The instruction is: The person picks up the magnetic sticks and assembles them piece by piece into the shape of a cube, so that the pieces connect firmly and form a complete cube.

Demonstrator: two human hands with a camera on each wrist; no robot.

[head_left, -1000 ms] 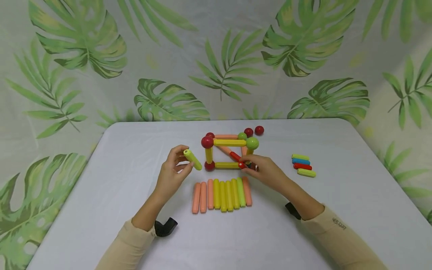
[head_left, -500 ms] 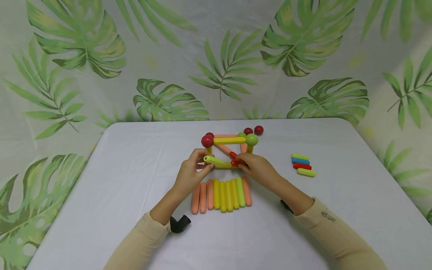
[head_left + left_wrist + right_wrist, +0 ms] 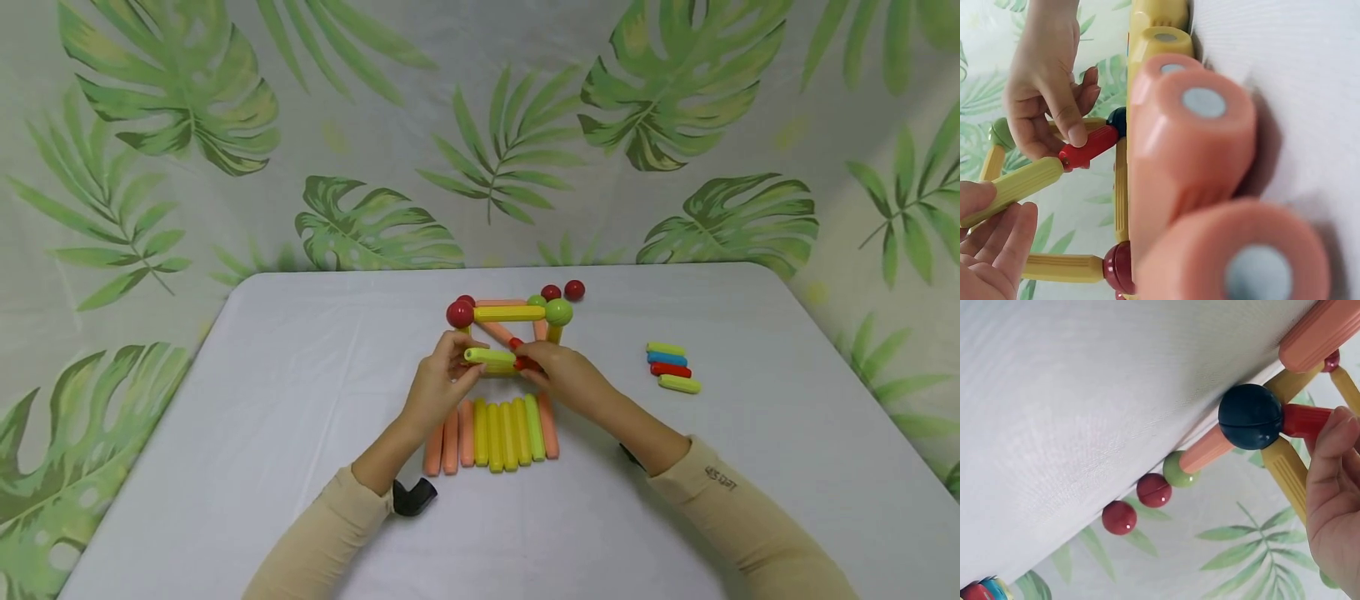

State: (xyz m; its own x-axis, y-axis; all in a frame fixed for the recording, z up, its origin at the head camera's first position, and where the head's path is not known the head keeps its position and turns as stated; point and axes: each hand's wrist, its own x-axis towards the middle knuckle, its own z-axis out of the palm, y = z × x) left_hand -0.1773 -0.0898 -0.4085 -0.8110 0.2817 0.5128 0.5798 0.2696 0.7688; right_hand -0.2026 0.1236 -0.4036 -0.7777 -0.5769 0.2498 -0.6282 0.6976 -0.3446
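Observation:
My left hand (image 3: 442,377) pinches a light green magnetic stick (image 3: 491,357) between thumb and fingers. Its far end meets a short red stick (image 3: 1091,145) in the left wrist view. My right hand (image 3: 567,371) pinches that red stick, whose other end sits against a dark blue ball (image 3: 1250,417). The ball is the near right bottom corner of a box-shaped frame of magnetic sticks and balls. A yellow stick (image 3: 510,314) joins a red ball (image 3: 460,314) and a green ball (image 3: 558,312) along its top. Both hands partly hide the frame's near lower side.
In front of the frame lies a row of pink, yellow and green sticks (image 3: 495,437). Two loose red balls (image 3: 574,290) rest behind it. Several short sticks (image 3: 669,372) in green, blue and red lie to the right on the white table (image 3: 300,333).
My left hand has moved right with the light green stick, bringing its end to the red one. My right hand has shifted slightly left, still holding the red stick.

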